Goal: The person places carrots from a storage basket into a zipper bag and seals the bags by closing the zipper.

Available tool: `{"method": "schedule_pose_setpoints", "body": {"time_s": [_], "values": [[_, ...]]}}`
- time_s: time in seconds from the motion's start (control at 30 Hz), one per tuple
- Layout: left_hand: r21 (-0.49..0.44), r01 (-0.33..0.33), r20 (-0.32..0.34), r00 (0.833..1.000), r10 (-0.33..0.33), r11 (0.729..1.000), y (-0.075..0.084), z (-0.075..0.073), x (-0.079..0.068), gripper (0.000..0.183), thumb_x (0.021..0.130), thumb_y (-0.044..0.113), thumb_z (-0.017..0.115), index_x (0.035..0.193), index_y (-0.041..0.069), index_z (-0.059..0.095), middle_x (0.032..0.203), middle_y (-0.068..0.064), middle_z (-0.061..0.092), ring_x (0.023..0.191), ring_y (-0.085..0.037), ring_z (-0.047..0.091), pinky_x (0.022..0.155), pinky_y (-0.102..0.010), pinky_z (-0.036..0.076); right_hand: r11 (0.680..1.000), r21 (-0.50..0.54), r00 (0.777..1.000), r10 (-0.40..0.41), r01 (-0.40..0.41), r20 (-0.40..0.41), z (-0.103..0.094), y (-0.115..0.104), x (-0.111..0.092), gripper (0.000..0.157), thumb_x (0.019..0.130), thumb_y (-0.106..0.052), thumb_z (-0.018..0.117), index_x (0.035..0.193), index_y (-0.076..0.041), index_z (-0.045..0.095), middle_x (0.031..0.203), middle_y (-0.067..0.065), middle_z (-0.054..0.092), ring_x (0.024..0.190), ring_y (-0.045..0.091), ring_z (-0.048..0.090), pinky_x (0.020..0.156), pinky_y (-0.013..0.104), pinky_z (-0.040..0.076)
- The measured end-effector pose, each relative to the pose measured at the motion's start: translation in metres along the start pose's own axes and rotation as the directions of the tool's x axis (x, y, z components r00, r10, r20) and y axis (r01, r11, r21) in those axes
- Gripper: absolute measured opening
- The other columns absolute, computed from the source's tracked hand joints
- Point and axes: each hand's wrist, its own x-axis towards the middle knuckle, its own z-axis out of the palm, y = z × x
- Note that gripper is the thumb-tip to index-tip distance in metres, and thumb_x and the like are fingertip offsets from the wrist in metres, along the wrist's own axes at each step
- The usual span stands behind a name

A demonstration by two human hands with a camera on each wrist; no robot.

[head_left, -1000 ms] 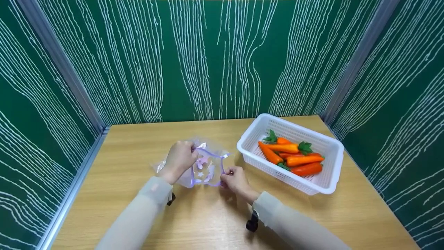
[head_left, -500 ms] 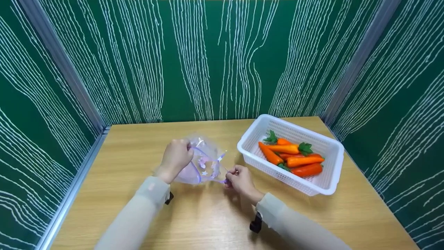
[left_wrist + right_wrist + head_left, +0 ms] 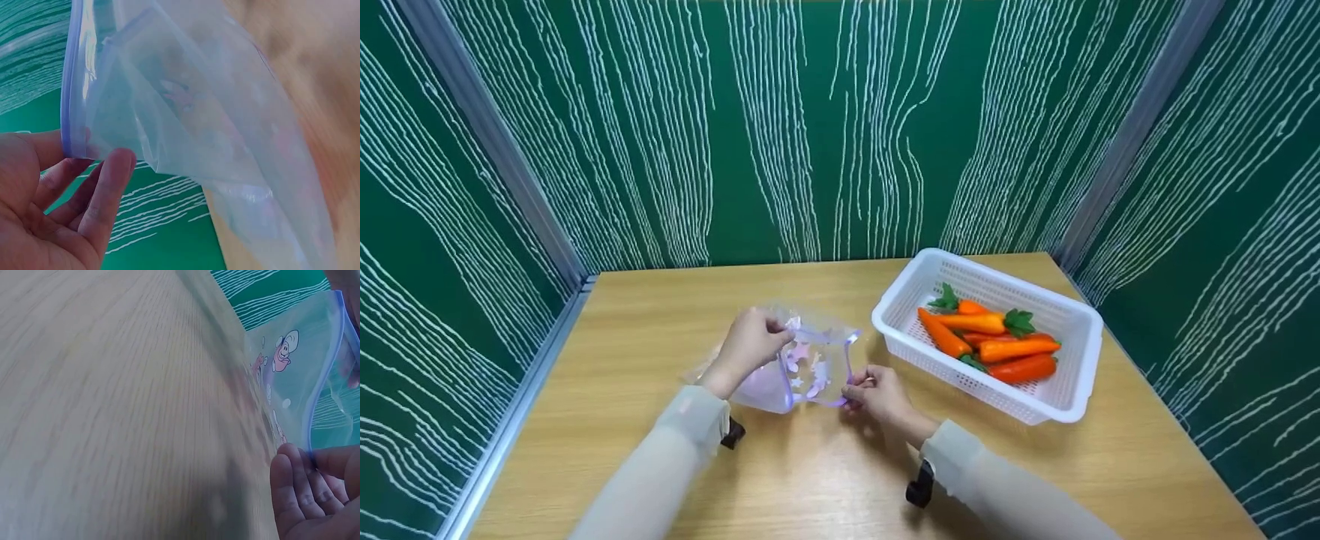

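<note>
A clear zip bag (image 3: 769, 390) with a purple zip edge and pink and white cartoon prints is held between both hands, its mouth spread open. My left hand (image 3: 751, 345) pinches the far left part of the mouth. In the left wrist view, the left thumb and fingers hold the end of the purple zip strip (image 3: 70, 90). My right hand (image 3: 881, 397) grips the near right corner of the mouth. The right wrist view shows that hand's fingers closed on the purple edge (image 3: 326, 377), low over the wooden table (image 3: 124, 394).
To the right stands a white perforated plastic basket (image 3: 1065, 390) holding several orange and red carrots (image 3: 1012, 347), some with green leaves. Green walls (image 3: 660, 135) with white wavy lines close off the table's back and sides.
The bag's mouth first narrowed, then spread wide again. My left hand shifted left and came back toward the right; my right hand moved slightly right. The basket has stayed put.
</note>
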Motion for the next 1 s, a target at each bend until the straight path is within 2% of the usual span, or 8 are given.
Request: {"method": "schedule_pose_setpoints", "body": {"time_s": [0.17, 0.23, 0.3, 0.47, 0.67, 0.8, 1.0], "values": [[-0.089, 0.087, 0.058, 0.995, -0.082, 0.992, -0.003, 0.004, -0.001, 0.010, 0.102, 0.003, 0.071, 0.099, -0.001, 0.080, 0.094, -0.011, 0.075, 0.077, -0.017, 0.070, 0.068, -0.030, 0.066, 0.999, 0.051, 0.999, 0.008, -0.011, 0.051, -0.002, 0.001, -0.002, 0.010, 0.094, 0.013, 0.070, 0.097, 0.007, 0.064, 0.070, 0.005, 0.073, 0.062, 0.016, 0.072, 0.061, 0.029, 0.064], [-0.097, 0.113, 0.078, 0.991, -0.105, 0.989, -0.004, 0.005, -0.002, 0.012, 0.103, 0.005, 0.070, 0.103, -0.002, 0.080, 0.094, -0.011, 0.075, 0.077, -0.017, 0.070, 0.069, -0.029, 0.065, 0.997, 0.071, 0.997, 0.004, -0.010, 0.078, -0.002, 0.002, -0.002, 0.007, 0.094, 0.013, 0.069, 0.098, 0.008, 0.066, 0.070, 0.005, 0.073, 0.062, 0.015, 0.071, 0.060, 0.028, 0.063], [-0.108, 0.127, 0.093, 0.989, -0.117, 0.986, -0.006, 0.007, -0.002, 0.014, 0.103, 0.006, 0.070, 0.100, -0.002, 0.081, 0.091, -0.010, 0.074, 0.075, -0.017, 0.070, 0.069, -0.027, 0.064, 0.997, 0.083, 0.995, -0.004, -0.004, 0.100, -0.003, 0.003, -0.002, 0.006, 0.095, 0.013, 0.068, 0.098, 0.008, 0.067, 0.071, 0.005, 0.074, 0.062, 0.014, 0.071, 0.060, 0.027, 0.063], [-0.162, 0.132, 0.134, 0.985, -0.111, 0.978, -0.010, 0.010, -0.004, 0.018, 0.105, 0.007, 0.068, 0.096, -0.002, 0.081, 0.087, -0.010, 0.075, 0.073, -0.015, 0.070, 0.069, -0.025, 0.062, 0.997, 0.076, 0.996, -0.020, 0.013, 0.092, -0.004, 0.006, -0.001, 0.004, 0.096, 0.012, 0.067, 0.098, 0.009, 0.068, 0.073, 0.006, 0.075, 0.063, 0.015, 0.072, 0.060, 0.026, 0.063], [-0.203, 0.096, 0.171, 0.983, -0.061, 0.974, -0.015, 0.016, -0.006, 0.022, 0.108, 0.006, 0.063, 0.104, -0.009, 0.079, 0.095, -0.022, 0.079, 0.076, -0.016, 0.074, 0.070, -0.025, 0.062, 0.998, 0.060, 0.998, -0.011, 0.007, 0.063, -0.005, 0.006, -0.001, 0.007, 0.096, 0.011, 0.069, 0.102, 0.014, 0.068, 0.075, 0.007, 0.077, 0.064, 0.016, 0.073, 0.062, 0.030, 0.065], [-0.234, 0.087, 0.169, 0.984, -0.048, 0.968, -0.016, 0.018, -0.006, 0.023, 0.108, 0.006, 0.062, 0.107, -0.012, 0.077, 0.099, -0.028, 0.078, 0.078, -0.016, 0.074, 0.070, -0.022, 0.061, 0.999, 0.049, 0.998, -0.011, 0.008, 0.060, -0.007, 0.003, 0.000, 0.009, 0.096, 0.007, 0.072, 0.104, 0.013, 0.070, 0.077, 0.006, 0.077, 0.066, 0.017, 0.074, 0.065, 0.034, 0.066], [-0.248, 0.078, 0.152, 0.988, -0.041, 0.966, -0.017, 0.019, -0.007, 0.021, 0.107, 0.007, 0.063, 0.104, -0.009, 0.078, 0.100, -0.029, 0.078, 0.078, -0.015, 0.074, 0.073, -0.026, 0.063, 1.000, 0.023, 0.999, 0.000, -0.001, 0.054, -0.014, -0.007, 0.001, 0.019, 0.098, 0.000, 0.074, 0.112, 0.012, 0.070, 0.083, 0.006, 0.078, 0.068, 0.014, 0.073, 0.070, 0.036, 0.067]]}}
